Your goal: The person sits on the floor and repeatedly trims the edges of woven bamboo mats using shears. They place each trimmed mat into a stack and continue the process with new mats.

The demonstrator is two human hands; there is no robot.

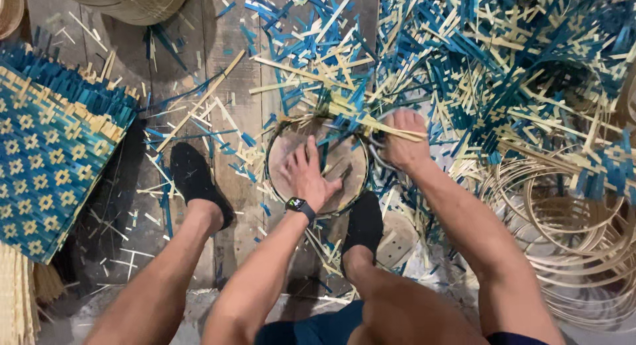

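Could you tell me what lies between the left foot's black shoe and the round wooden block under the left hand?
In the head view, bare floor planks strewn with blue and pale strip offcuts separate the black shoe from the round block under the left hand.

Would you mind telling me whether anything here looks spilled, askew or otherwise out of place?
Yes: blue and pale strip offcuts lie scattered loose across the plank floor, thickest above the round block. The left hand presses flat on that block; the right hand grips strips at its rim. The woven mat looks intact.
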